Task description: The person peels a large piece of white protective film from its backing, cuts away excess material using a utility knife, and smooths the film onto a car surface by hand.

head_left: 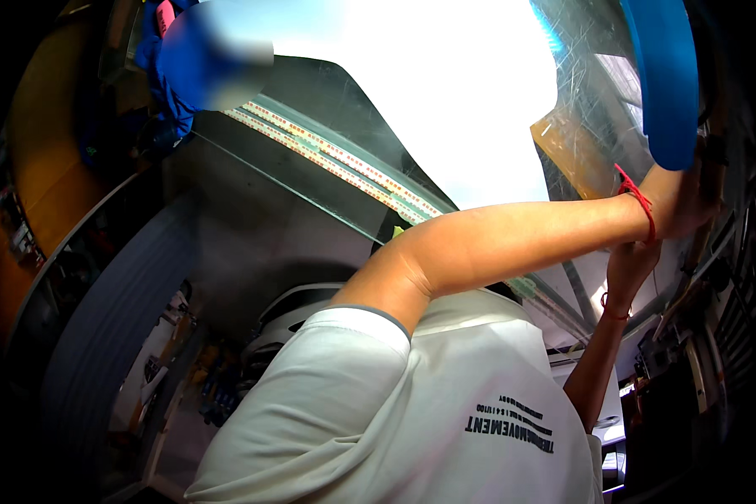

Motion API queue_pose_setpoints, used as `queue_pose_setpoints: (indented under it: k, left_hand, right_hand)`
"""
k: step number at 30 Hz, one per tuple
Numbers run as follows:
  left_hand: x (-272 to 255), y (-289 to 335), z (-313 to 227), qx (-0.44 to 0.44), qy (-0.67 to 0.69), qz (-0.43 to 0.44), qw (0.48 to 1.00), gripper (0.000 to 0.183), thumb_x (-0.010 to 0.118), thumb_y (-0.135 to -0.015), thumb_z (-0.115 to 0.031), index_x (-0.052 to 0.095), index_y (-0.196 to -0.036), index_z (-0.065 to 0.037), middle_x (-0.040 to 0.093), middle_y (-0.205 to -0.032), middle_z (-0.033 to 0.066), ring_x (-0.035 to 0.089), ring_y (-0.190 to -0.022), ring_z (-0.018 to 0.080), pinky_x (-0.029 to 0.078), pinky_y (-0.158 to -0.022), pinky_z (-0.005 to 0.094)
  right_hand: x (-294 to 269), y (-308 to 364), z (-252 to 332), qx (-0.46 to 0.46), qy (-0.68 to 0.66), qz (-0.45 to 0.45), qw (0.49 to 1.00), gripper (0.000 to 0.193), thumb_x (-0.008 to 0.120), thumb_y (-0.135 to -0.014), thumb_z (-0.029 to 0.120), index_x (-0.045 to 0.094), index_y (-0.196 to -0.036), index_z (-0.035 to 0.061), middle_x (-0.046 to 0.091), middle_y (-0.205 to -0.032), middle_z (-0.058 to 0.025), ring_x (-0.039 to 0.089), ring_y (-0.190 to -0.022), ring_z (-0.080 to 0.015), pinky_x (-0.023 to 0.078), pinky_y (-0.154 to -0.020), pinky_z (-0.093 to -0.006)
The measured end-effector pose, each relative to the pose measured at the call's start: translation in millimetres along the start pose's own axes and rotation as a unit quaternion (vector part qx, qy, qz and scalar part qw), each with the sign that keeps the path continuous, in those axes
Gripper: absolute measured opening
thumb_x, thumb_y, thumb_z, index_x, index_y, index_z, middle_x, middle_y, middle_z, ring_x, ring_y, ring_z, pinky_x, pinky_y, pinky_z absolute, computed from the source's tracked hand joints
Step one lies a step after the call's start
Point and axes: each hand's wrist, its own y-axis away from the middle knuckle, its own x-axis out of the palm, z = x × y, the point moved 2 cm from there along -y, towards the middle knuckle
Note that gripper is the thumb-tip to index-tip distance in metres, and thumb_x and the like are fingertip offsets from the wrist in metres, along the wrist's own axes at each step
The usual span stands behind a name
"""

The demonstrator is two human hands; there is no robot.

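Observation:
My left arm reaches across to the right, and my left hand, with a red string at its wrist, is at the right edge in shadow. Just below it is my right hand, raised close to the left wrist and wearing a thin red bracelet. The fingers of both hands are too dark or hidden to make out, and so is anything in them. Above the left hand hangs a smooth blue curved piece; whether the hand touches it I cannot tell. A large bright white sheet with curved edges lies on the scratched glass tabletop.
Printed measuring tapes run diagonally along the glass. Bunched blue cloth with a pink piece is at the upper left. A brown-yellow patch shows near the sheet. A grey ribbed panel stands lower left.

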Motion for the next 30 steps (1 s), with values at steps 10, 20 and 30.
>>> queue_pose_setpoints:
  k: [10,20,30]
  left_hand:
    - [-12.8,25.5,6.0,-0.035,-0.006,0.009,0.999,0.066,0.088,-0.08,-0.02,0.051,-0.128,0.005,0.071,-0.1,0.021,0.074,-0.088,0.033,0.06,-0.074,0.0383]
    - [-26.8,35.8,11.3,-0.012,-0.049,-0.021,0.998,0.062,0.089,-0.077,-0.019,0.056,-0.123,0.006,0.072,-0.101,0.0252,0.075,-0.089,0.0398,0.061,-0.073,0.0414]
    - [-19.4,39.5,7.4,-0.023,-0.046,-0.026,0.998,0.049,0.09,-0.075,-0.018,0.065,-0.111,0.004,0.076,-0.093,0.0213,0.076,-0.082,0.0336,0.06,-0.072,0.0378]
  right_hand:
    - [-29.4,20.7,-5.2,0.189,-0.089,0.135,0.969,0.023,0.057,-0.104,0.018,0.062,-0.096,-0.0023,0.059,-0.077,-0.0069,0.053,-0.069,-0.0136,0.044,-0.068,-0.0316]
    - [-28.3,63.0,-93.3,0.317,-0.63,0.045,0.707,0.011,0.057,-0.102,0.008,0.06,-0.112,0.0076,0.052,-0.083,-0.0017,0.053,-0.079,-0.0146,0.049,-0.089,-0.0346]
    - [-19.7,87.3,-83.2,0.301,-0.69,0.025,0.658,0.02,0.059,-0.104,0.02,0.066,-0.115,0.0048,0.072,-0.098,-0.0109,0.067,-0.093,-0.0223,0.05,-0.097,-0.0387]
